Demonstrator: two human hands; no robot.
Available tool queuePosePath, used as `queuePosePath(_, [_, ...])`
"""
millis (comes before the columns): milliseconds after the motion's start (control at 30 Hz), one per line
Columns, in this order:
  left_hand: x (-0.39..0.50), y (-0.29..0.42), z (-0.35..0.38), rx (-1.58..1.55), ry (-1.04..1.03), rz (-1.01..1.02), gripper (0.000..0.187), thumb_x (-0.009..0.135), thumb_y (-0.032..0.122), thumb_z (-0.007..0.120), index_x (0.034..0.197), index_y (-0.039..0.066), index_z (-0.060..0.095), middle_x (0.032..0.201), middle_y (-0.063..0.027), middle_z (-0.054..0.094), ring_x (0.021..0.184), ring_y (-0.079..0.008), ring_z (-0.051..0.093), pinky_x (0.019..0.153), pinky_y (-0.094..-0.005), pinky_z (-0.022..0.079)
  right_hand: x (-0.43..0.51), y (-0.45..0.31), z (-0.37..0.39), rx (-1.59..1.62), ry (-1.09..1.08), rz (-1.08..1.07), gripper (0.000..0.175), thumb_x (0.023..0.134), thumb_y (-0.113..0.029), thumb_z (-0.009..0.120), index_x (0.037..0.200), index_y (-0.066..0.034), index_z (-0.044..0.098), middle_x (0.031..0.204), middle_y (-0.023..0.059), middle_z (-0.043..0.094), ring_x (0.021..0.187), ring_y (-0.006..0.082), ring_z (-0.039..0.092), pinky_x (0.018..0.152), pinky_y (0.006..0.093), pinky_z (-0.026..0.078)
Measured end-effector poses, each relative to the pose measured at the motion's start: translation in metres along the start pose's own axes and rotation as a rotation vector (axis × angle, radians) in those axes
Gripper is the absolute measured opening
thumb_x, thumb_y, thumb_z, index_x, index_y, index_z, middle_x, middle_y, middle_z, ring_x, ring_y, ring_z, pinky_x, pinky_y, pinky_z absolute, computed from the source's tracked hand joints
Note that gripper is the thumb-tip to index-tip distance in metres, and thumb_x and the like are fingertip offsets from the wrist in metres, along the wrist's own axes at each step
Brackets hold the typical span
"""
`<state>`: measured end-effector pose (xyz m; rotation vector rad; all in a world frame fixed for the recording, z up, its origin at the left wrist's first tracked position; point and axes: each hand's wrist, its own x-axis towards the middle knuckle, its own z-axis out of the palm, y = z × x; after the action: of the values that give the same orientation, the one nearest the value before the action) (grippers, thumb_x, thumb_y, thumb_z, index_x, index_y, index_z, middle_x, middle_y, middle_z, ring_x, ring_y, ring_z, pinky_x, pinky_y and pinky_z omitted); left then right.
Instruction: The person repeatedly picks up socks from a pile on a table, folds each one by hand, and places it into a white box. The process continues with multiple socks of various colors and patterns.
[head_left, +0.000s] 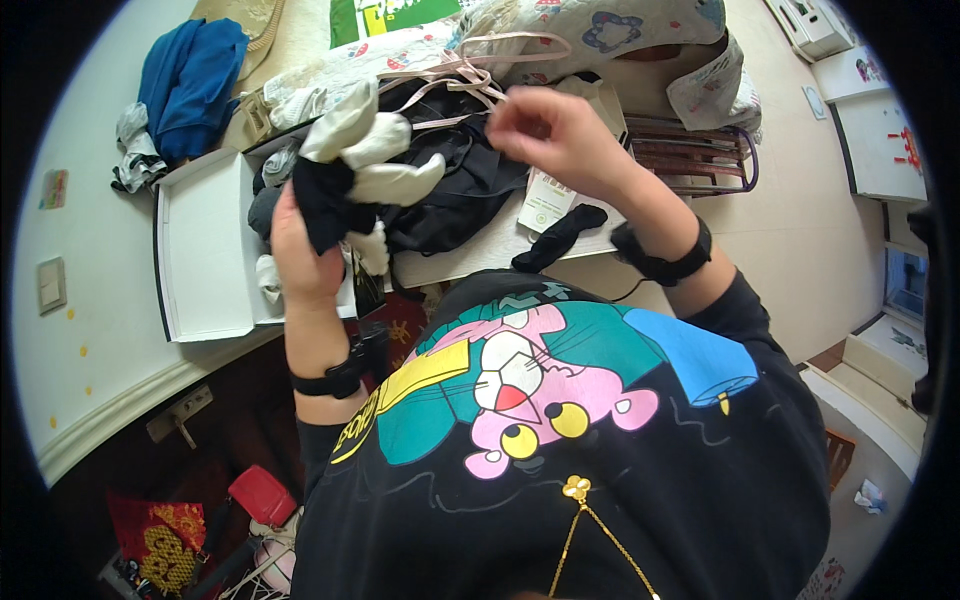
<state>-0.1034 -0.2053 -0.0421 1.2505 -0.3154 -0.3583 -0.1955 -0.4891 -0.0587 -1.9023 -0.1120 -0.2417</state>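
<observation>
My left hand (304, 251) grips a bundle of socks, with a black sock (324, 191) at the palm and several cream-white socks (397, 180) sticking out above it. Below the bundle lies an open box (206, 251), white inside with black edges, holding rolled socks such as a dark grey one (262, 212) and a white one (268, 277). Up and to the right, my right hand (551, 139) is raised with curled fingers beside pale pink straps (469, 71). Blur hides whether it pinches anything. A loose black sock (562, 238) lies at the table's near edge.
Black fabric (442, 214) is heaped on the white table (450, 266), near a printed white card (546, 202). Behind it lies a patterned quilt (585, 34). Blue clothing (191, 86) sits at the upper left, and a slatted rack (690, 157) stands at the right.
</observation>
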Motion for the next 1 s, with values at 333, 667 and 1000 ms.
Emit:
queuePosePath(333, [-0.005, 0.005, -0.033, -0.183, 0.206, -0.026, 0.037, 0.091, 0.030, 0.061, 0.117, 0.004, 0.060, 0.104, -0.0117, 0.065, 0.092, -0.0246, 0.063, 0.088, -0.0390, 0.051, -0.112, 0.112, 0.015, -0.637, -0.266, -0.111, 0.024, 0.072, -0.004, 0.066, 0.093, -0.0077, 0.056, 0.098, 0.0099, 0.058, 0.097, 0.0303, 0.058, 0.075, 0.0406, 0.051])
queuePosePath(667, [0.005, 0.004, -0.003, -0.231, 0.070, -0.212, 0.043, 0.090, 0.037, 0.058, 0.114, 0.001, 0.057, 0.089, -0.0144, 0.065, 0.080, -0.0266, 0.064, 0.076, -0.0379, 0.054, 0.002, 0.131, 0.008, -0.699, -0.047, 0.344, 0.029, 0.087, -0.022, 0.064, 0.111, -0.0111, 0.054, 0.095, 0.0174, 0.067, 0.090, 0.0381, 0.064, 0.078, 0.0474, 0.051])
queuePosePath(1000, [0.031, -0.033, -0.011, 0.305, 0.114, -0.232, 0.037, 0.099, 0.029, 0.041, 0.109, -0.001, 0.059, 0.095, -0.0133, 0.064, 0.082, -0.0264, 0.063, 0.075, -0.0404, 0.051, 0.025, 0.123, 0.003, -0.367, 0.167, 0.263, 0.019, 0.088, -0.023, 0.064, 0.091, -0.0039, 0.065, 0.078, 0.0138, 0.066, 0.070, 0.0258, 0.062, 0.067, 0.0342, 0.049])
